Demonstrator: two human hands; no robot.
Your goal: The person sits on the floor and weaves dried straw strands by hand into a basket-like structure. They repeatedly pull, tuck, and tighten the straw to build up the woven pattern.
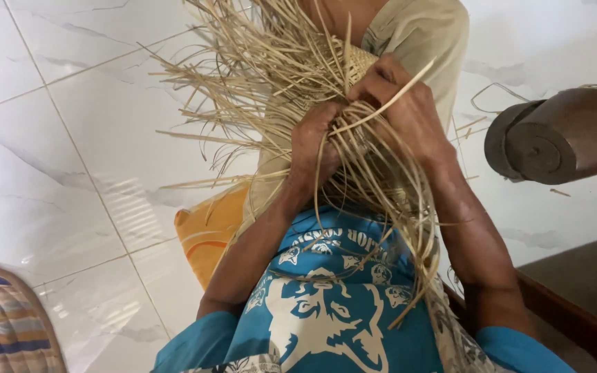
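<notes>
A half-woven piece of pale straw (354, 65) rests on my lap, with many loose strands (243, 76) fanning out up and to the left and others hanging down over my blue printed shirt (333, 304). My left hand (314, 141) is closed around a bunch of strands just below the woven part. My right hand (402, 107) grips the woven edge and pinches one flat strand that sticks out to the upper right. The two hands touch each other at the weave.
White marble-look floor tiles (84, 138) lie to the left. An orange cushion (209, 228) sits beside my left arm. A dark brown rounded wooden block (554, 135) lies at the right, a dark wooden edge (575, 318) at lower right, a striped woven mat (1, 324) at bottom left.
</notes>
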